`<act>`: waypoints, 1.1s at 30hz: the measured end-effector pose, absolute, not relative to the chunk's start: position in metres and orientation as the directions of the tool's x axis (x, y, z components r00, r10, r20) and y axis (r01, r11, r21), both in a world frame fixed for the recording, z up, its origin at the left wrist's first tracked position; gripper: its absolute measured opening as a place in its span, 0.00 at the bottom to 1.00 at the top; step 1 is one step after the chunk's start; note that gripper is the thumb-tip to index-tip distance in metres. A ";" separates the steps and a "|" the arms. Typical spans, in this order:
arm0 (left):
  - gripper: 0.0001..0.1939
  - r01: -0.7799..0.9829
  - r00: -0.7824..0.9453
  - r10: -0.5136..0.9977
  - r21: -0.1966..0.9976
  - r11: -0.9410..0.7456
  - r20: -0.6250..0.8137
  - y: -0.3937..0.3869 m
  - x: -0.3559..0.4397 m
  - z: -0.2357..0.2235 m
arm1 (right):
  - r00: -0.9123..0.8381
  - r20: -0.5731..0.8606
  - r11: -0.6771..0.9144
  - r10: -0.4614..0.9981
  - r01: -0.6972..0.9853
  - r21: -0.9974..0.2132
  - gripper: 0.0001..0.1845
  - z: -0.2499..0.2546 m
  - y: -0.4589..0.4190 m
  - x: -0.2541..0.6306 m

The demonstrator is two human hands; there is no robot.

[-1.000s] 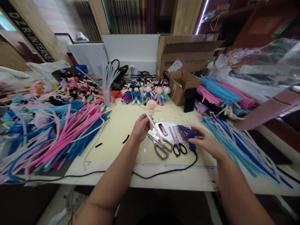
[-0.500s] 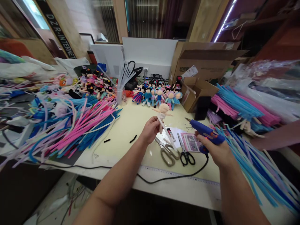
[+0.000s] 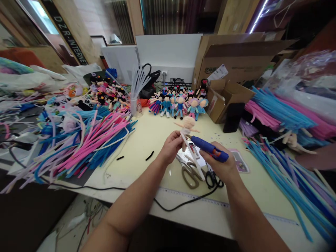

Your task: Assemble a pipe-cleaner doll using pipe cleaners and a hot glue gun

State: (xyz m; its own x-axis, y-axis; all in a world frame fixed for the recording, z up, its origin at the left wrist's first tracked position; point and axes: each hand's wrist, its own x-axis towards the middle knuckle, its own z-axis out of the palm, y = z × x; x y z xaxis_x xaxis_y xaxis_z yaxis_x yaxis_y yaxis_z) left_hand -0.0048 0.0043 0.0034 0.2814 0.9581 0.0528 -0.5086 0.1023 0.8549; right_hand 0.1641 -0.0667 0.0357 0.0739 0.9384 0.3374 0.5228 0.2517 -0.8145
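Pinched in my left hand (image 3: 172, 145) is a small pale doll body (image 3: 188, 123) with a round head and outstretched arms. A white pipe cleaner (image 3: 195, 160) is wrapped at its middle and slants down to the right. My right hand (image 3: 223, 162) grips a blue hot glue gun (image 3: 207, 145), its nozzle close to the doll's waist; whether it touches I cannot tell. Beneath the hands lie grey-handled scissors (image 3: 190, 176) and black-handled scissors (image 3: 210, 179), the latter partly behind the pipe cleaner and cord.
Pipe cleaners in pink and blue (image 3: 86, 143) heap on the left, more blue ones (image 3: 278, 185) on the right. Finished dolls (image 3: 180, 105) stand at the back beside a cardboard box (image 3: 228, 99). The black cord (image 3: 178, 207) loops along the front edge. Two black pieces (image 3: 149, 155) lie left.
The glue gun has come left from beside the doll to its waist, in my right hand. My left hand still holds the doll, slightly further right in view.
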 end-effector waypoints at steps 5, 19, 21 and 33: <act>0.11 -0.492 0.276 0.960 0.864 0.107 0.039 0.002 -0.004 0.006 | 0.042 0.413 0.322 0.910 0.557 -0.765 0.09 0.029 -0.065 0.164; 0.11 -0.474 0.276 0.957 0.879 0.058 0.085 0.001 -0.002 0.005 | 0.040 0.465 0.343 0.884 0.620 -0.706 0.10 0.029 -0.066 0.158; 0.11 -0.476 0.270 0.959 0.878 0.054 0.087 0.001 -0.002 0.005 | 0.037 0.471 0.347 0.881 0.626 -0.699 0.09 0.030 -0.066 0.158; 0.12 -0.471 0.258 0.963 0.880 0.059 0.073 0.001 -0.002 0.006 | 0.059 0.484 0.343 0.873 0.632 -0.695 0.10 0.031 -0.066 0.157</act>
